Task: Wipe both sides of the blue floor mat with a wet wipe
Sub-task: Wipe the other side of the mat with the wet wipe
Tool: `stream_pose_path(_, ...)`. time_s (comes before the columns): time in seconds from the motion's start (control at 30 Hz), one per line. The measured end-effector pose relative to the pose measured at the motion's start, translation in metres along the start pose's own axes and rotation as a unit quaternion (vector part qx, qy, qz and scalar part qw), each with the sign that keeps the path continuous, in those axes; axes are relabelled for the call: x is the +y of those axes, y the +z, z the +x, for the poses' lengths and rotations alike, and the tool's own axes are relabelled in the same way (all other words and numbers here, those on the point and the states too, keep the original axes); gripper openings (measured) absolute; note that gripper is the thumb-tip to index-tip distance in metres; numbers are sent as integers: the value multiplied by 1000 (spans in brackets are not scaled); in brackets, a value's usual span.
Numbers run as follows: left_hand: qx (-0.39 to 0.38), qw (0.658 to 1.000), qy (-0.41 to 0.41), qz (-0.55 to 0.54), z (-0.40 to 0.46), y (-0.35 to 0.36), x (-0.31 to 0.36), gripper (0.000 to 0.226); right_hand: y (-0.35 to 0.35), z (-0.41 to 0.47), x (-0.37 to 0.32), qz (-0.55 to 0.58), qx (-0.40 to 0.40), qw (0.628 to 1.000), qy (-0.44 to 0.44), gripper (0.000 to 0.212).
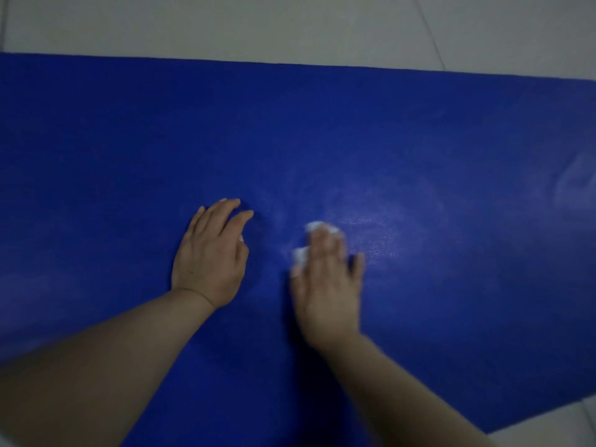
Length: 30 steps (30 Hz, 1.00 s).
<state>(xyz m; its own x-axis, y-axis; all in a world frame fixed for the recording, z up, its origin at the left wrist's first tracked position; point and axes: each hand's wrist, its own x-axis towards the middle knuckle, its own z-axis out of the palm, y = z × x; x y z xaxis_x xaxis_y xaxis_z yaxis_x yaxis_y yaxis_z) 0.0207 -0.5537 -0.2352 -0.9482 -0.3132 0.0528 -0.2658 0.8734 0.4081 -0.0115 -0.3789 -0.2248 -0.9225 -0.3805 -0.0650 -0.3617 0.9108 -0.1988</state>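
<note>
the blue floor mat [419, 130] lies flat on a pale tiled floor [290, 24] and fills most of the view; its far edge runs straight across from left to right, slanting slightly nearer on the right; a near corner of it shows at the lower right, with more pale tile beyond it.

the left hand [211, 253] rests palm down on the mat, a little left of the middle; its fingers are fairly straight and slightly spread, pointing far and to the right; it holds nothing; the bare forearm runs back to the near left corner of the view.

the right hand [327, 279] lies just right of the left hand, apart from it, and is blurred; it presses down on a white wet wipe [317, 228]; the wipe is bunched and peeks out beyond the fingertips on the far side and beside the thumb on the left; the fingers look stretched over the wipe rather than curled round it, though the blur makes that hard to be sure of.

just right of and beyond the right hand the mat shows a paler, glistening patch [380, 227]; another faint pale smear sits near the mat's right edge [577, 185].
</note>
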Motion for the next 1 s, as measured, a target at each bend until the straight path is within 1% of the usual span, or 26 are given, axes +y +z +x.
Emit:
stream_pose_path(0.07, -7, 1000, -3, 1, 1, -1, -1, 45, 3, -28, -34, 3, -63, 984, -167, 58)
stream_pose_path(0.1, -6, 1000, -2, 0, 1, -1, -1, 44, 0, -32, -33, -3, -73, 975, -208, 57)
stream_pose_path(0.13, -3, 1000, 2, 0, 1, -2, 0, 45, -4, -30, -17, 7, -68, 979, -195, 54)
stream_pose_path(0.17, 1, 1000, 3, 0, 1, -2, 0, 46, -7, -26, 8, 17, -47, 991, -120, 51)
stream_pose_path(0.2, 3, 1000, 2, -2, 1, -3, 1, 44, -10, -20, 37, 22, -15, 1000, -10, 49)
stream_pose_path(0.23, 5, 1000, -1, -5, 0, -3, 1, 42, -14, -13, 68, 21, 13, 994, 105, 51)
stream_pose_path(0.27, 6, 1000, -2, -7, 1, -3, 0, 39, -17, -7, 93, 5, 19, 981, 195, 54)
stream_pose_path(0.3, 5, 1000, -1, -8, 0, -2, 2, 38, -19, -7, 103, -12, 11, 970, 243, 58)
stream_pose_path(0.33, 7, 1000, 1, -6, 1, -3, 1, 37, -17, -7, 93, -8, 17, 967, 253, 61)
stream_pose_path(0.37, 6, 1000, 2, -4, 2, -3, 0, 35, -12, -12, 71, 11, 26, 975, 221, 62)
stream_pose_path(0.4, 3, 1000, 1, -4, 2, -3, 0, 34, -9, -24, 41, 37, 15, 988, 149, 60)
stream_pose_path(0.43, -1, 1000, -1, -6, 1, -4, 0, 34, -5, -39, 12, 48, -26, 997, 46, 57)
stream_pose_path(0.47, -4, 1000, -1, -9, 1, -5, 0, 34, 0, -57, -10, 46, -70, 994, -77, 56)
stream_pose_path(0.5, -5, 1000, 0, -11, 1, -6, 1, 35, -1, -70, -19, 19, -101, 979, -177, 56)
stream_pose_path(0.53, -6, 1000, 3, -11, 2, -6, 1, 35, -5, -70, -12, 2, -105, 967, -232, 56)
stream_pose_path(0.57, -6, 1000, 4, -11, 2, -6, 1, 35, -8, -63, 7, 5, -100, 970, -223, 55)
stream_pose_path(0.6, -5, 1000, 2, -11, 2, -5, 1, 35, -11, -55, 34, 3, -85, 983, -162, 54)
stream_pose_path(0.67, 1, 1000, -3, -13, 2, -5, 1, 35, -21, -37, 95, -18, -45, 999, 22, 59)
stream_pose_path(0.7, 3, 1000, -3, -14, 3, -4, 1, 35, -26, -28, 122, -30, -35, 993, 108, 66)
stream_pose_path(0.77, 4, 1000, -3, -12, 2, -4, 2, 34, -29, -23, 134, -26, -22, 978, 207, 74)
stream_pose_path(0.8, 4, 1000, -3, -11, 2, -4, 2, 34, -24, -26, 118, -15, -3, 976, 218, 75)
stream_pose_path(0.83, 4, 1000, -2, -10, 2, -5, 3, 34, -19, -34, 93, -3, 0, 981, 194, 74)
stream_pose_path(0.87, 4, 1000, -2, -7, 1, -5, 4, 33, -14, -48, 63, 11, -14, 990, 137, 70)
stream_pose_path(0.93, 14, 1000, -2, -6, -5, -7, 8, 33, -2, -86, 9, 17, -64, 997, -35, 65)
stream_pose_path(0.97, 22, 1000, -7, -11, -11, -8, 10, 33, 0, -103, -6, 3, -86, 990, -110, 63)
stream_pose_path(1.0, 28, 999, -13, -17, -19, -9, 15, 34, 0, -108, -9, -14, -93, 983, -159, 60)
